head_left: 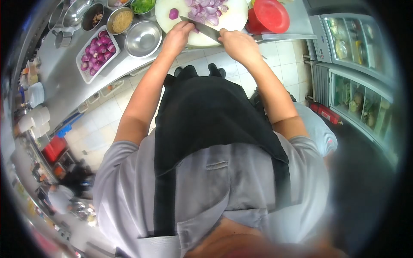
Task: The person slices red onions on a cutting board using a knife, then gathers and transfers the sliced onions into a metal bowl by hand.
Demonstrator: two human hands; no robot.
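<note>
My right hand is wrapped round the handle of a knife, whose blade lies across the near part of a round white cutting board. Beside the blade's tip, my left hand has its fingers bent down at the board's near left edge, close to a bit of purple onion; what they press on is too small to name. Cut onion pieces are heaped beyond the blade. One whole peeled onion sits left of them on the board.
A white basket of purple onions and an empty steel bowl stand left of the board. Behind them are small bowls of ingredients. A red container is at the right, with a glass-door fridge beyond.
</note>
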